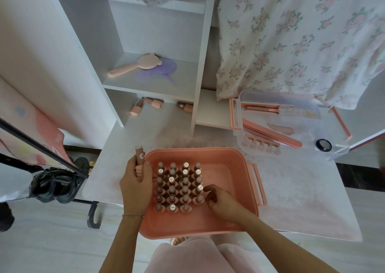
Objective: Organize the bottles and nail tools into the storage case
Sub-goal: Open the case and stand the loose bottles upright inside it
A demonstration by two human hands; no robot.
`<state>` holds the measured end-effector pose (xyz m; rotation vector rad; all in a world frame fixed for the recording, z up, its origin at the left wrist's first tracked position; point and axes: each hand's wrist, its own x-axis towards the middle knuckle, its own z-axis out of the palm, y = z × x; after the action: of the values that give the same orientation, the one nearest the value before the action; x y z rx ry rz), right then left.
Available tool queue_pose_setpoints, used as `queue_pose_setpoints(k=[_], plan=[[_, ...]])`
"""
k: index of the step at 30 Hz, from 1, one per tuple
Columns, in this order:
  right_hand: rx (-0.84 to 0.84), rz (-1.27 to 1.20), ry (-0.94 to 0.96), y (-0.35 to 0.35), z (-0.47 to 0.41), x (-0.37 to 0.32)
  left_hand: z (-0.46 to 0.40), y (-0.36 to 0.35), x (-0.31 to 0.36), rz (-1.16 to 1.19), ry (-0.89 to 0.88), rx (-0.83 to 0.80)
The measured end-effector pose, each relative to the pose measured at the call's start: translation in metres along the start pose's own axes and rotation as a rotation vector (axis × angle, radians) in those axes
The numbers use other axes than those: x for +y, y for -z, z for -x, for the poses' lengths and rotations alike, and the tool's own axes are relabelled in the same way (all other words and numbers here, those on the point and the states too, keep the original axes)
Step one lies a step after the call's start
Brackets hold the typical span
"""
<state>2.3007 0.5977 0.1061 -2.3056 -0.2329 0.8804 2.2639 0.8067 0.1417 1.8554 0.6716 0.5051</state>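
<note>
Left hand (136,182) gripping one bottle (140,155) beside pink case (233,166); right hand (218,200) curled by bottle rows (179,186), grip unclear.

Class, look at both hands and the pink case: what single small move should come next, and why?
Probably set the bottle held by the left hand upright into the front row's empty right corner slot, beside the right hand. The pink case holds neat rows of upright bottles, and that spot looks unfilled.
</note>
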Motion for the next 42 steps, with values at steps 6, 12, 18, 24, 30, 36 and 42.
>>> queue_pose_setpoints(k=[6,12,18,24,30,36,42], plan=[[0.007,0.004,-0.009,0.001,0.0,0.0,0.0,0.0,0.001,-0.002,0.008,0.003],[-0.011,0.022,-0.017,0.001,-0.001,0.0,-0.001,0.0,-0.001,-0.011,0.005,0.0],[-0.012,0.031,-0.011,0.0,-0.001,0.0,-0.001,0.0,-0.003,-0.004,-0.009,-0.002],[0.015,0.005,-0.018,0.0,-0.002,0.004,-0.002,0.0,-0.004,0.011,-0.007,-0.007],[0.069,-0.009,-0.011,0.003,-0.003,0.005,-0.001,0.001,-0.002,0.027,-0.011,-0.016],[0.348,-0.215,0.205,0.022,0.016,-0.021,0.002,0.005,0.008,0.017,-0.005,-0.142],[0.272,-0.297,0.404,0.051,0.03,-0.073,0.002,0.009,0.02,-0.009,-0.08,-0.542]])
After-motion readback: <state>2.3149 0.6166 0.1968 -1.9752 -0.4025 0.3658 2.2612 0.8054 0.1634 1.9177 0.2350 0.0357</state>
